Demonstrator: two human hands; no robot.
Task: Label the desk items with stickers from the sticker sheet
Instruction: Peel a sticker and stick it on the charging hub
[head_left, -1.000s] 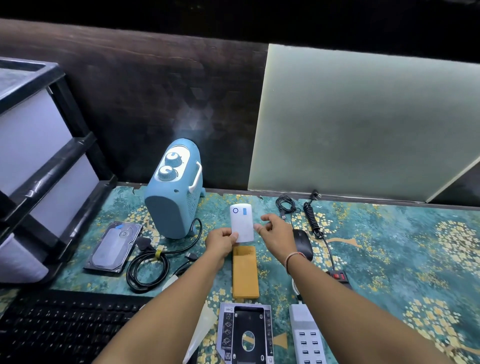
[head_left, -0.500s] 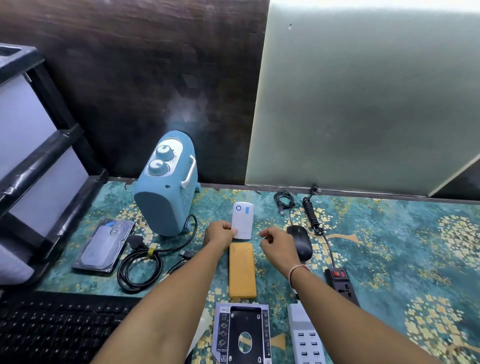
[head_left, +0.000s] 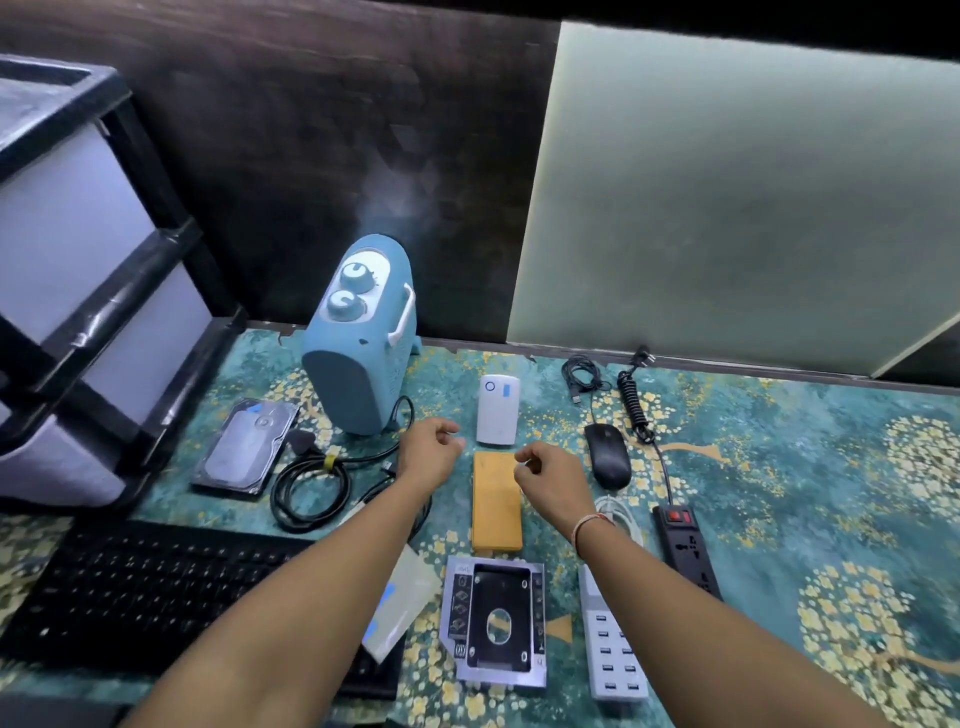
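Both hands hover above the middle of the counter (head_left: 779, 441). Left hand (head_left: 431, 454) and right hand (head_left: 550, 478) are loosely curled and grasp nothing. Between them lies the orange power bank (head_left: 496, 501); just behind it, toward the back edge, the white power bank (head_left: 497, 410) bears a blue sticker (head_left: 507, 388). The sticker sheet (head_left: 400, 605) lies near the front edge, partly under the left forearm, overlapping the keyboard (head_left: 140, 592). A hard drive (head_left: 247, 447) lies toward the left edge
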